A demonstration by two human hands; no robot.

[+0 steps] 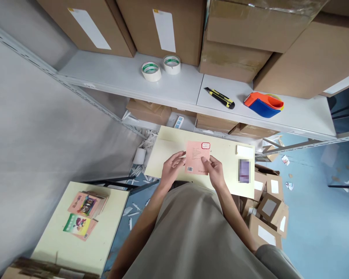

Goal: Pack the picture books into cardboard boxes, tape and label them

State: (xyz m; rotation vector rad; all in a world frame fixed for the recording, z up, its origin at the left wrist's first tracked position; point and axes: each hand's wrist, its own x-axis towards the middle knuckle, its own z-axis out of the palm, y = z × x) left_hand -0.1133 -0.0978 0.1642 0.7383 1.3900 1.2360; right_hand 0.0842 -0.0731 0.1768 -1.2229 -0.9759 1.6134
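Observation:
A pink book [196,158] with a barcode, small print and a red-bordered white label faces me over the pale yellow table [169,142]. My right hand [216,172] grips its right side, the thumb on the cover and the other fingers behind it. At the book's left edge is my left hand [171,167], fingers apart and slightly bent. I cannot tell whether its fingertips touch the book. On the table's right part lie a small white box [244,151] and a blurred purple item [244,171].
Tape rolls [151,71], a utility knife [220,98] and an orange-blue tape dispenser [264,104] lie on the shelf [119,79] before large cartons [165,31]. Books [85,204] lie on a left side table [95,242]. Small cardboard boxes [269,207] are heaped at right.

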